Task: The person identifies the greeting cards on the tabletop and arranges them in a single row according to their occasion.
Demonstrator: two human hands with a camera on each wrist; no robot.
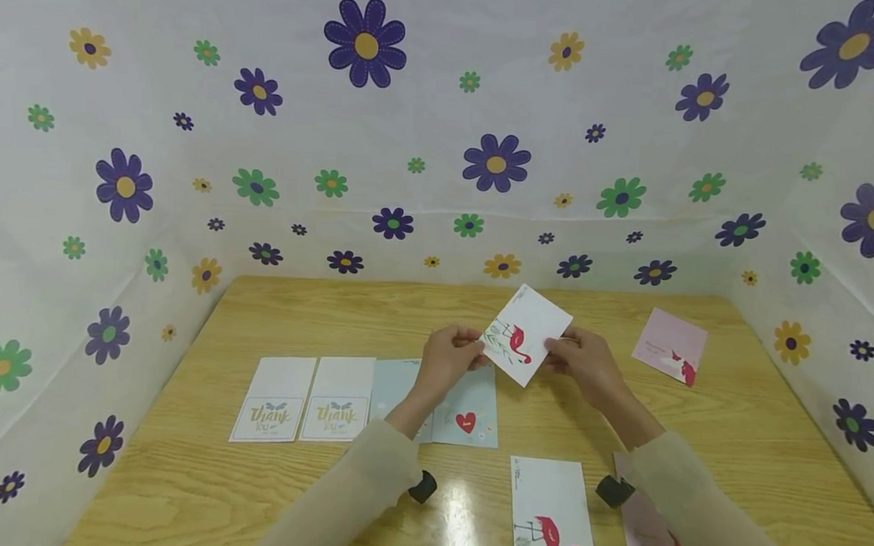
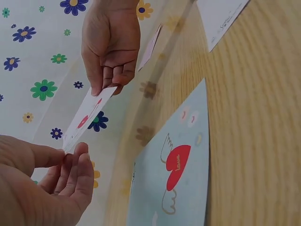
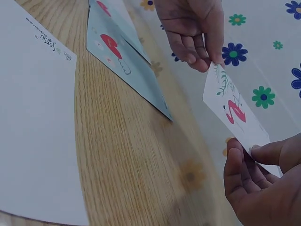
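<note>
A white card with a red flamingo [image 1: 528, 333] is held up above the table, tilted, by both hands. The left hand [image 1: 447, 359] pinches its left edge between thumb and fingers. At the opposite edge the right hand [image 1: 587, 364] pinches it the same way, as the right wrist view also shows with the flamingo card [image 3: 233, 106] between the two hands. Below the left hand lies a light blue card with a winged red heart [image 2: 178, 165], beside another blue card partly hidden by the left forearm. A second flamingo card [image 1: 552, 514] lies near the table's front, between the forearms.
Two white "Thank you" cards [image 1: 269, 400] lie side by side at the left on the wooden table [image 1: 192, 475]. A pink card [image 1: 670, 346] lies at the back right; another pink card [image 1: 646, 532] is partly under the right forearm. Flower-patterned cloth [image 1: 431, 122] encloses the back and sides.
</note>
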